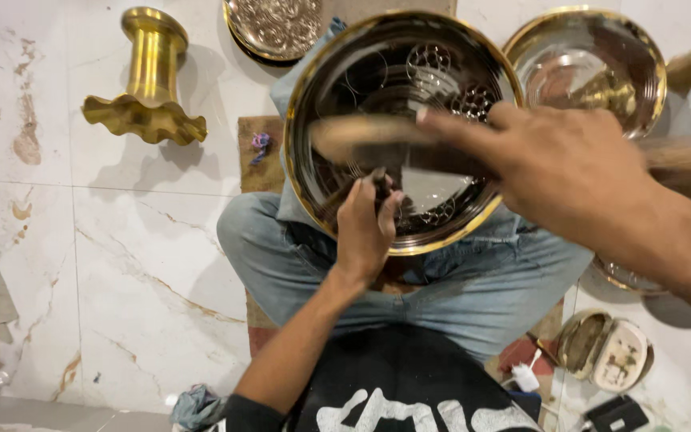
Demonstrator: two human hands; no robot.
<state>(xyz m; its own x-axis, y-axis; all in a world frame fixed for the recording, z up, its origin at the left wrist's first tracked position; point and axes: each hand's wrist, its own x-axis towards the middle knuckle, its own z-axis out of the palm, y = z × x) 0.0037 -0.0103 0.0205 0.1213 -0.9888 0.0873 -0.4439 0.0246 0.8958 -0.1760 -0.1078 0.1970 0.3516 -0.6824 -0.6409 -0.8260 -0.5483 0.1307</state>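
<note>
A large round brass plate (pixel 325 88) with a gold rim and engraved circle patterns rests on my lap, over my jeans. My left hand (pixel 365 228) sits on its near part, fingers closed around a small dark metal punch that stands on the plate. My right hand (pixel 553 172) is above the plate, gripping a wooden-handled hammer (pixel 361 138) that is blurred with motion; its handle runs off to the right.
A brass fluted stand (pixel 147 80) lies on the marble floor at upper left. An embossed plate (pixel 275 28) is at the top, a brass bowl (pixel 589 60) at upper right. A small open case (pixel 605 352) and rags lie by my right knee.
</note>
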